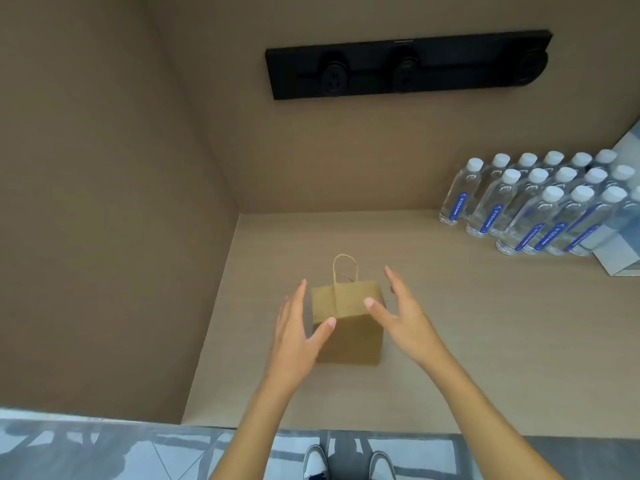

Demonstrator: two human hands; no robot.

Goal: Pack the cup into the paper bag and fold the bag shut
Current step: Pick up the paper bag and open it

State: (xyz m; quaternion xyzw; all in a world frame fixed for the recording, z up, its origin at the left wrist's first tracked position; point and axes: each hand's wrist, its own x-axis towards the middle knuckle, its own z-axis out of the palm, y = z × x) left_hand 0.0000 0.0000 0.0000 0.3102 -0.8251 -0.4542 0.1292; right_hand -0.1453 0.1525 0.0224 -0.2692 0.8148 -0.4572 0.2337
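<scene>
A small brown paper bag [348, 317] stands on the tan counter [450, 341], its top folded flat away from me and its twine handle lying beyond the fold. My left hand [299, 327] is spread just left of the bag, thumb tip near the folded edge. To the right, my right hand [401, 310] is spread too, its thumb over the bag's top right corner. Neither hand grips the bag. No cup shows; the bag's inside is hidden.
Several clear water bottles [540, 206] with white caps stand in rows at the back right, beside a pale box [620, 254]. A black socket strip [408, 65] is on the back wall. A side wall bounds the counter on the left. My shoes [348, 462] show below the counter edge.
</scene>
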